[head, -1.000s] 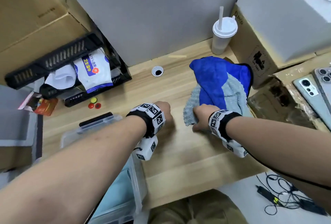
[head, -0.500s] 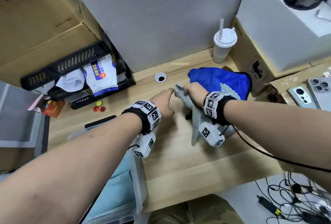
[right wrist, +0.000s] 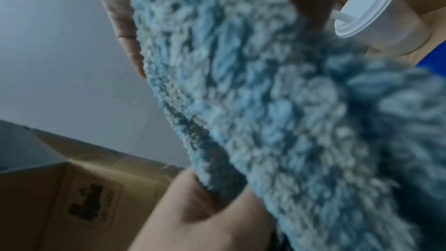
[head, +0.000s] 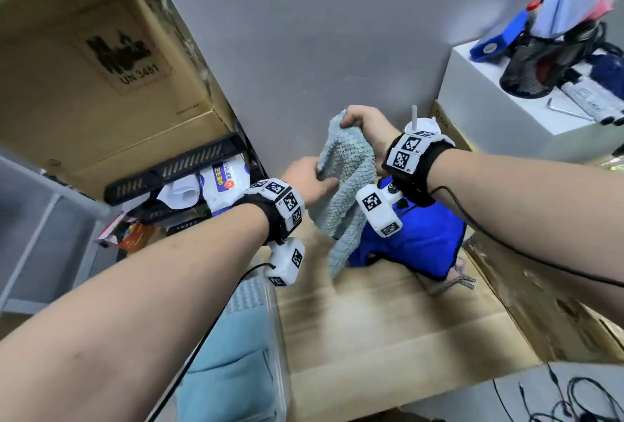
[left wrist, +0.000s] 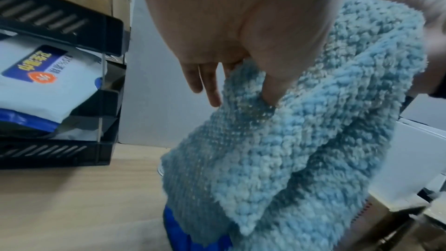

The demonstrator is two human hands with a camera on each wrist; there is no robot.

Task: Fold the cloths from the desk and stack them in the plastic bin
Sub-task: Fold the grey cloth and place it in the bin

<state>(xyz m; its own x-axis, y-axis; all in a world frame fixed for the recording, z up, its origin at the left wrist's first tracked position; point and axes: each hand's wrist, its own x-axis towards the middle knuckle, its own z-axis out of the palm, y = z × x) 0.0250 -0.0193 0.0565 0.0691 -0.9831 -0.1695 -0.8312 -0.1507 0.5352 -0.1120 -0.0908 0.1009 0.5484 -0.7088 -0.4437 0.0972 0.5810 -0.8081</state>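
A fluffy light-blue cloth (head: 347, 192) hangs in the air above the wooden desk (head: 388, 320). My right hand (head: 358, 124) grips its top corner, raised high. Lower and to the left, my left hand (head: 314, 178) pinches the cloth's edge between thumb and fingers; the left wrist view shows the thumb (left wrist: 272, 75) pressed into the cloth (left wrist: 289, 140). In the right wrist view the cloth (right wrist: 265, 93) fills the frame. A royal-blue cloth (head: 418, 246) lies crumpled on the desk under my right wrist. The clear plastic bin (head: 273, 337) at lower left holds a folded teal cloth (head: 223, 371).
A black tray rack (head: 175, 168) with white packets stands at the left under a cardboard box (head: 101, 67). A lidded cup with a straw (right wrist: 369, 12) is behind my right wrist. More cardboard boxes (head: 540, 303) line the desk's right side. Cables (head: 574, 398) lie on the floor.
Both hands lifted the light-blue cloth off the desk into the air. The right hand rose to hold the top corner; the left hand took hold of its edge.
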